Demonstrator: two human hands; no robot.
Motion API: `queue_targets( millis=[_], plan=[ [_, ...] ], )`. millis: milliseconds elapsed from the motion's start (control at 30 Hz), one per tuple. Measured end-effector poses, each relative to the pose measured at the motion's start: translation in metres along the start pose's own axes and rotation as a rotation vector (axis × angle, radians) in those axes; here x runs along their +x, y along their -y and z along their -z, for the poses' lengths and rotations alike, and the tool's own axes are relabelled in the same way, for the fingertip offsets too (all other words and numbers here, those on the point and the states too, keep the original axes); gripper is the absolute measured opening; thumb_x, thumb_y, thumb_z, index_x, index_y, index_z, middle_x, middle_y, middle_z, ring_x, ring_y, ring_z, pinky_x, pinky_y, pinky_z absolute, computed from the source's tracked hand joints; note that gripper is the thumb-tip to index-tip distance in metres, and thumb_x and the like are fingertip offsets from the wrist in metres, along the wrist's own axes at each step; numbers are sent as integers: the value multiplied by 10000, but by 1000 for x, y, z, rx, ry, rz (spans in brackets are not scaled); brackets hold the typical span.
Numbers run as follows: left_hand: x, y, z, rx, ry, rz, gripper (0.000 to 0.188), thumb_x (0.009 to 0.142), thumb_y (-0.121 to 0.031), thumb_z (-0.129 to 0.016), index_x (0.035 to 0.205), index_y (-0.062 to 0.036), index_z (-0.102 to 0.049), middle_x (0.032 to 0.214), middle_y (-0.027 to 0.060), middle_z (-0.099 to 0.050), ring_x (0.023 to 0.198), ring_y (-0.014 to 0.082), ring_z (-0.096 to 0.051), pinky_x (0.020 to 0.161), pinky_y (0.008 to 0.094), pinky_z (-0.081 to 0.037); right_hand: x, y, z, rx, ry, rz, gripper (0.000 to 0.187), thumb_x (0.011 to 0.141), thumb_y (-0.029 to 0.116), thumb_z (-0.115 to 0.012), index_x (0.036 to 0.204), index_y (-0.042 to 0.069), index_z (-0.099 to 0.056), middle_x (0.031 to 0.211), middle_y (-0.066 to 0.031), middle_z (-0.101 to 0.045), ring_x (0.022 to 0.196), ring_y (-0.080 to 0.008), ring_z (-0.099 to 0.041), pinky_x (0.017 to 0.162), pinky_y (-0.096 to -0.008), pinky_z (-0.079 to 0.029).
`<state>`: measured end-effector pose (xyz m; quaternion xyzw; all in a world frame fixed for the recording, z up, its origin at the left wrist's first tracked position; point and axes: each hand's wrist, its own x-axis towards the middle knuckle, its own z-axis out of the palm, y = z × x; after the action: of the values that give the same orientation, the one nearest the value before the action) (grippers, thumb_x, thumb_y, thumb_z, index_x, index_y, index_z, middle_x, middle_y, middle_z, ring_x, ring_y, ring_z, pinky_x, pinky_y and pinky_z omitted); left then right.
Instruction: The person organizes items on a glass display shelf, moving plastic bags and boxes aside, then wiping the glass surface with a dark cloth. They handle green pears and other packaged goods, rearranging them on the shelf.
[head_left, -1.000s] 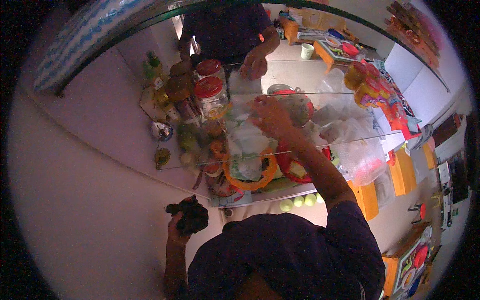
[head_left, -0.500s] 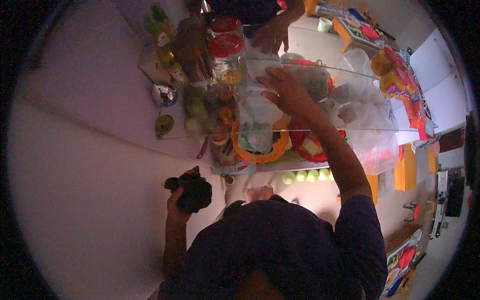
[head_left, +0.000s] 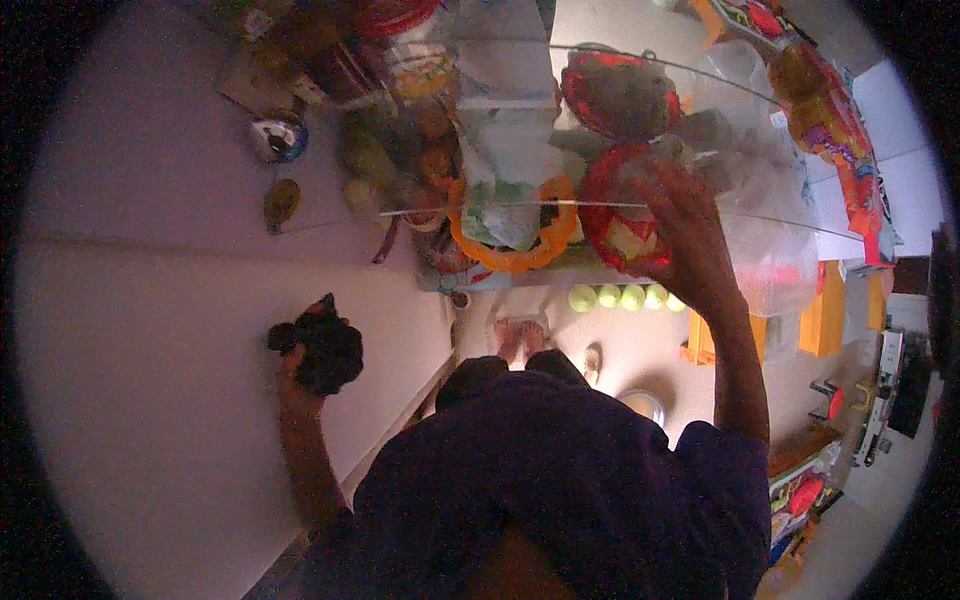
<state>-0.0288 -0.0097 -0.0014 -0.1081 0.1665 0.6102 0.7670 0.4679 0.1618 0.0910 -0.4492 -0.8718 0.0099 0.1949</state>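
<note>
My left hand (head_left: 291, 372), off to the left in front of the pale wall, is closed on a dark, crumpled bundle, perhaps a cloth (head_left: 330, 352). My right hand (head_left: 692, 238) is spread over the right side of a red basket (head_left: 596, 232); contact with its rim cannot be made out. Something pale yellowish lies in that basket. To its left stands an orange scalloped basket (head_left: 518, 263) holding a whitish-green plastic bag (head_left: 503, 218). Behind the red basket sits a dark, rounded thing with red edging (head_left: 618, 95).
A clear sheet's thin edge (head_left: 480, 207) crosses the shelves. Jars with a red lid (head_left: 395, 15) and produce (head_left: 375, 160) crowd the left. Clear plastic bags (head_left: 770, 240) hang at the right. Several green round fruits or balls (head_left: 632, 297) line up below.
My right hand has moved from the whitish plastic in the middle to the red basket at the right. My left hand with the dark bundle has shifted left. Another person's hand at the top is gone.
</note>
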Motion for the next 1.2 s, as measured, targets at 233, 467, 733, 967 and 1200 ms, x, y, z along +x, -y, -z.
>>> queue_targets(
  millis=[233,467,733,967,1200],
  plan=[
    [-31,16,-41,976,-262,-187,598,823,-326,-561,1312,-42,-365,1204,184,-494,1069,278,-523,923,392,-432,-14,-25,-26,-115,-183,81,544,723,66,-631,1240,161,-490,1316,-88,-435,1201,-292,-408,989,-422,-313],
    [-24,35,-42,1064,-180,-165,618,793,-337,-596,1295,-52,-376,1188,180,-499,1065,264,-523,914,371,-439,-9,-41,-36,-276,-212,5,333,770,52,-579,1089,141,-608,1129,-59,-597,1009,-248,-552,899,-372,-385],
    [-19,47,-55,1132,-189,-157,594,774,-288,-622,1275,-56,-404,1198,174,-495,1078,256,-516,920,370,-435,-7,-64,-46,-316,-259,121,238,800,77,-576,1029,114,-630,1095,-68,-612,1028,-243,-552,918,-359,-388],
    [-32,42,-41,1144,-220,-212,557,779,-254,-618,1262,-56,-424,1211,172,-490,1086,257,-511,926,375,-429,-13,-85,-51,-265,-229,172,209,833,146,-601,1038,107,-626,1107,-54,-607,1047,-236,-547,933,-359,-387],
    [-35,40,-25,1175,-212,-285,521,785,-221,-614,1250,-56,-445,1223,170,-485,1094,257,-506,932,380,-423,-9,-81,-54,-275,-261,238,243,864,183,-576,1084,89,-612,1128,-50,-606,1057,-217,-553,939,-342,-399]
  ],
)
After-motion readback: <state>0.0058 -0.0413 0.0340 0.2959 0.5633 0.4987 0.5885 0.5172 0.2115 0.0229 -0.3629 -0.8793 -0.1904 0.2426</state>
